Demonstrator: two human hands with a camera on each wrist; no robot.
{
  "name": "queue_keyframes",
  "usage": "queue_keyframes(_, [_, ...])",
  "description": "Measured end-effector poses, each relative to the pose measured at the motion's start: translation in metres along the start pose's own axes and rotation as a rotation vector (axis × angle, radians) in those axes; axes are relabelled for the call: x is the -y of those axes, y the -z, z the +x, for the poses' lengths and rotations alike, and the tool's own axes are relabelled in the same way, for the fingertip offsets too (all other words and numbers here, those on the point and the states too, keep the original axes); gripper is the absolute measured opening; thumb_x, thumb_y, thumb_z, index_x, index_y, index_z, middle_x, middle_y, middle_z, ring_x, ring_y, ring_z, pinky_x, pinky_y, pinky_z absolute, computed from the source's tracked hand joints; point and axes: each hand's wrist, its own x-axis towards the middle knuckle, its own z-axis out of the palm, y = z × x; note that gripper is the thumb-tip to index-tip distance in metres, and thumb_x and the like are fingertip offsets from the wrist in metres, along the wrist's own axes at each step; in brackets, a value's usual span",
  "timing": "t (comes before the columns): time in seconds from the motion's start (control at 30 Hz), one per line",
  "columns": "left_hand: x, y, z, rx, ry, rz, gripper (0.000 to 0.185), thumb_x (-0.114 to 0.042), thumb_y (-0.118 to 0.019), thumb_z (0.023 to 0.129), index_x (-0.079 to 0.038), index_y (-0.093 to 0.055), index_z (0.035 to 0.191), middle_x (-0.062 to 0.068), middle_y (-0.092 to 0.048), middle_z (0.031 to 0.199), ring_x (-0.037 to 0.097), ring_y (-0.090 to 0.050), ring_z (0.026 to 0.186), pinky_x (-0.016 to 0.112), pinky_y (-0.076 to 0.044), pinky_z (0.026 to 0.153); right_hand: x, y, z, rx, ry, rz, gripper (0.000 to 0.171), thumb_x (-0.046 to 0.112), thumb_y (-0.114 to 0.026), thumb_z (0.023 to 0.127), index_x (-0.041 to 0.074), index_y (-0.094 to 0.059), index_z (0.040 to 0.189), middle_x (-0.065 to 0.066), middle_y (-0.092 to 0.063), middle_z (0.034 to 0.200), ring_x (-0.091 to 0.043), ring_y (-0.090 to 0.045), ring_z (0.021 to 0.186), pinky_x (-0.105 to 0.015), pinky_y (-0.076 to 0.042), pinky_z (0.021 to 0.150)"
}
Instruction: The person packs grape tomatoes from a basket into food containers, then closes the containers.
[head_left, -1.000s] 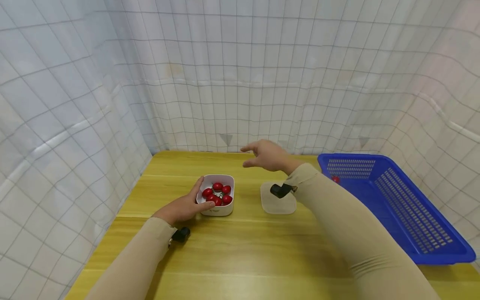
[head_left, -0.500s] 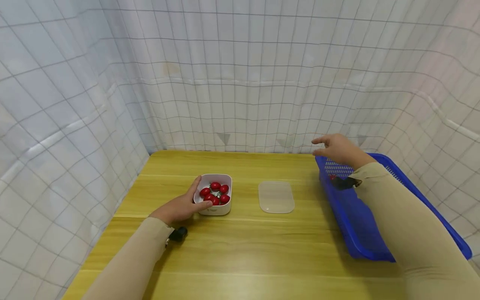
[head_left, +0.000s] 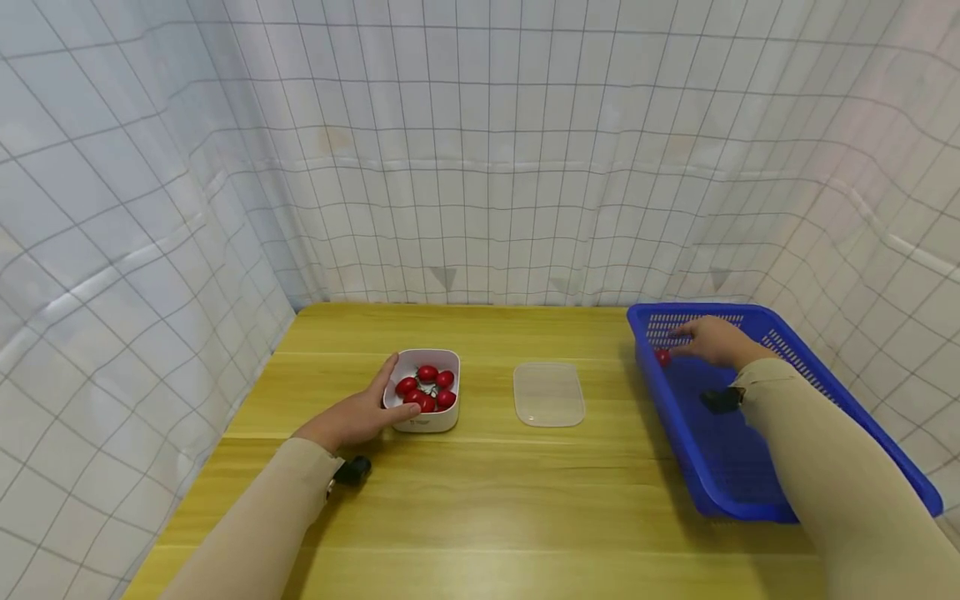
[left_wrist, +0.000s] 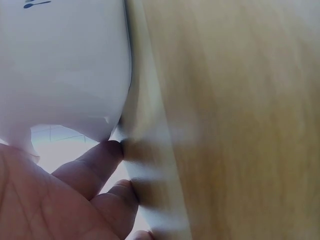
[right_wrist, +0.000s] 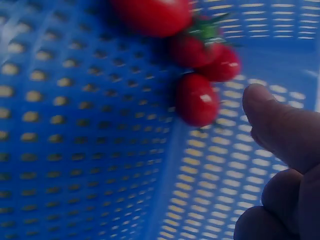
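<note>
My left hand (head_left: 358, 414) holds a small white square container (head_left: 431, 423) at its left side, thumb over the near rim and fingers along the far-left side. Inside the container lie several red cherry tomatoes (head_left: 427, 373) with bits of green stem. In the left wrist view the container's wall (left_wrist: 65, 65) stands above my fingertips. My right hand (head_left: 716, 340) is down inside the blue basket (head_left: 684, 437), fingers apart and beside a cherry tomato (head_left: 662, 357). The right wrist view shows several cherry tomatoes (right_wrist: 197, 100) bunched along the basket's side, just short of my thumb (right_wrist: 270, 112).
A translucent square lid (head_left: 549, 396) lies flat on the yellow wooden table (head_left: 487, 500) between container and basket. The basket takes up the table's right end. A checked white curtain (head_left: 480, 167) encloses the back and both sides.
My right hand has swung right from above the lid to the basket, then lowered into it beside the tomatoes. My left hand has stayed at the container.
</note>
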Motion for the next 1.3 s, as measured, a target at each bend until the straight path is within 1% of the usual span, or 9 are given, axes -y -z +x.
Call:
queue_keyframes(0.2, [0.0,0.0,-0.001,-0.007,-0.004,0.016,0.115,-0.07,-0.063,0.095,-0.027,0.014,0.169,0.027,-0.016,0.174,0.052,-0.036,0.152,0.067,-0.033,0.121,-0.01,-0.013,0.002,0.028,0.018,0.031,0.047,0.023,-0.075,0.097,-0.004,-0.068,0.135,-0.034,-0.064,0.136,-0.056,-0.058,0.129,-0.066,-0.048,0.104])
queue_keyframes(0.33, [0.0,0.0,-0.001,-0.009,-0.006,0.02,0.115,-0.07,-0.063,0.095,-0.026,0.013,0.17,0.026,-0.015,0.174,0.052,-0.035,0.152,0.067,-0.033,0.121,-0.013,-0.017,0.004,0.029,0.037,0.021,0.045,0.022,-0.077,0.095,-0.003,-0.07,0.131,-0.033,-0.068,0.13,-0.055,-0.061,0.124,-0.065,-0.05,0.101])
queue_keyframes(0.4, [-0.001,0.0,-0.001,-0.008,-0.006,0.016,0.115,-0.07,-0.063,0.095,-0.026,0.013,0.17,0.026,-0.015,0.174,0.053,-0.035,0.152,0.068,-0.033,0.121,-0.013,-0.018,0.005,0.031,0.034,0.024,0.043,0.021,-0.076,0.095,-0.002,-0.071,0.131,-0.03,-0.071,0.126,-0.049,-0.066,0.115,-0.059,-0.053,0.094])
queue_keyframes(0.47, [-0.002,0.0,-0.001,-0.008,-0.004,0.015,0.115,-0.07,-0.063,0.095,-0.026,0.013,0.17,0.026,-0.016,0.174,0.052,-0.035,0.153,0.068,-0.033,0.121,-0.014,-0.019,0.006,0.038,0.03,0.03,0.043,0.021,-0.077,0.095,-0.003,-0.071,0.131,-0.026,-0.074,0.121,-0.039,-0.068,0.103,-0.049,-0.054,0.085])
queue_keyframes(0.53, [-0.002,-0.001,-0.001,-0.008,-0.003,0.015,0.115,-0.07,-0.063,0.095,-0.026,0.013,0.17,0.026,-0.016,0.174,0.052,-0.035,0.153,0.068,-0.033,0.121,-0.013,-0.02,0.007,0.048,0.025,0.031,0.043,0.021,-0.077,0.095,-0.003,-0.071,0.13,-0.022,-0.076,0.114,-0.029,-0.065,0.092,-0.04,-0.05,0.077])
queue_keyframes(0.63, [-0.002,-0.001,-0.001,-0.011,-0.002,0.024,0.115,-0.07,-0.062,0.095,-0.027,0.013,0.17,0.026,-0.018,0.174,0.051,-0.037,0.152,0.067,-0.033,0.121,-0.013,-0.021,0.008,0.051,0.039,0.016,0.042,0.021,-0.077,0.095,-0.003,-0.072,0.128,-0.017,-0.078,0.107,-0.023,-0.061,0.085,-0.034,-0.046,0.072])
queue_keyframes(0.8, [-0.002,0.0,0.0,-0.009,-0.004,0.029,0.114,-0.07,-0.062,0.095,-0.028,0.014,0.169,0.026,-0.018,0.174,0.051,-0.038,0.151,0.067,-0.033,0.121,-0.012,-0.023,0.009,0.05,0.047,0.004,0.04,0.021,-0.078,0.093,-0.002,-0.074,0.125,-0.014,-0.078,0.103,-0.022,-0.061,0.084,-0.035,-0.048,0.073])
queue_keyframes(1.1, [-0.001,-0.001,0.0,-0.009,0.01,0.026,0.115,-0.071,-0.062,0.094,-0.03,0.015,0.169,0.026,-0.016,0.174,0.052,-0.035,0.153,0.067,-0.033,0.121,-0.016,-0.026,0.013,0.086,0.059,0.01,0.045,0.026,-0.08,0.091,-0.002,-0.074,0.126,-0.015,-0.076,0.105,-0.024,-0.062,0.087,-0.037,-0.051,0.075])
queue_keyframes(1.3, [0.0,-0.001,0.0,-0.011,0.011,0.024,0.115,-0.07,-0.063,0.094,-0.029,0.014,0.169,0.026,-0.017,0.174,0.051,-0.036,0.152,0.067,-0.032,0.122,-0.018,-0.024,0.012,0.12,0.05,-0.013,0.044,0.021,-0.078,0.091,-0.003,-0.072,0.126,-0.014,-0.075,0.103,-0.022,-0.061,0.083,-0.037,-0.052,0.072])
